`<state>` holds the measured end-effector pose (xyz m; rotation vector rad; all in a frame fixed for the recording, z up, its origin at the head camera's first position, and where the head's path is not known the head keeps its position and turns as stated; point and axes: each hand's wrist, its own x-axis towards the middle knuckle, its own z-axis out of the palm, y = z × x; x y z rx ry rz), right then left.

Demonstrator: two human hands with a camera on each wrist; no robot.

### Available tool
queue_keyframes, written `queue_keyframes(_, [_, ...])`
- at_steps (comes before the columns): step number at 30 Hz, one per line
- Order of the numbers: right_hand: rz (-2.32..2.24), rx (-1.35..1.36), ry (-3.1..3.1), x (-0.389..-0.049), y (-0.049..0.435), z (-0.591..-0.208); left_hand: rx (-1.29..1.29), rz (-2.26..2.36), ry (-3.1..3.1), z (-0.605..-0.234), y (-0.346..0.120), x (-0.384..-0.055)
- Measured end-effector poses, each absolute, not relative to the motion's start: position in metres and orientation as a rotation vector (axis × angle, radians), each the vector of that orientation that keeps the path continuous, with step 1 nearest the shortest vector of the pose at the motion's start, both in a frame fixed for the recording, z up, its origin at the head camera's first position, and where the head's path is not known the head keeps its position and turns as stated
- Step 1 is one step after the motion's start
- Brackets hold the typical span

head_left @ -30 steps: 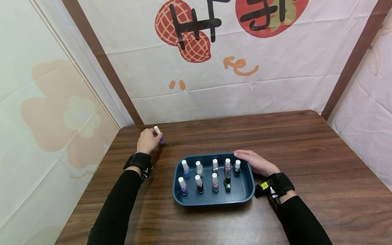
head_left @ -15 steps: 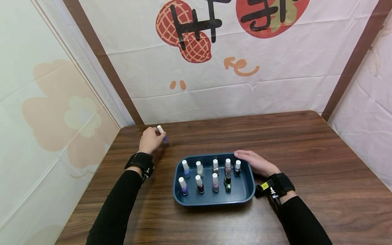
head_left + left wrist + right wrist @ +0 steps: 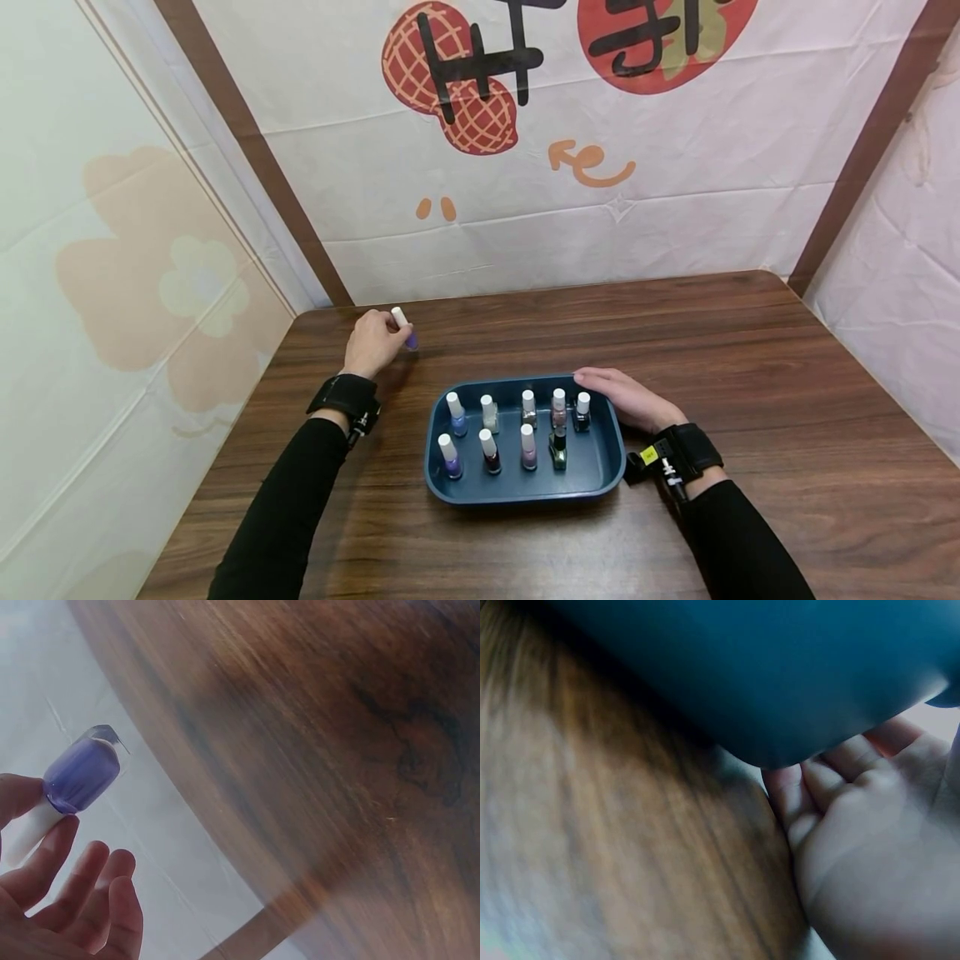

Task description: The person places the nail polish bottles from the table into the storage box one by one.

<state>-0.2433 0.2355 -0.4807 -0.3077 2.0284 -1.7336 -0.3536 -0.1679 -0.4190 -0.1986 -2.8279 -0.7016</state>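
Observation:
Near the far left of the table, my left hand [image 3: 372, 343] pinches a nail polish bottle [image 3: 412, 340] between thumb and index finger. It has a white cap and purple polish in clear glass; in the left wrist view the purple bottle [image 3: 84, 774] points away from the palm, with the other fingers loosely bent. My right hand [image 3: 630, 398] rests with fairly straight fingers at the far right corner of a dark blue tray [image 3: 596, 471]. In the right wrist view its fingers [image 3: 825, 780] lie against the outside of the tray wall [image 3: 780, 690].
Several nail polish bottles stand in two rows in the tray, most white-capped, among them a purple one [image 3: 452, 458] and a green one with a dark cap [image 3: 558, 450]. The wooden table [image 3: 712, 333] meets a printed white curtain [image 3: 360, 150] at its far edge.
My left hand has shifted slightly right along the far side of the table, carrying the purple nail polish bottle. The right hand and the tray have stayed in place.

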Motion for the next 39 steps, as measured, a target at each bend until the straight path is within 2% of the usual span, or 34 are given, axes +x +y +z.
queue_keyframes(39, [-1.745, -0.294, 2.040, -0.243, 0.234, -0.482, -0.375, -0.648, -2.814, -0.402, -0.143, -0.335])
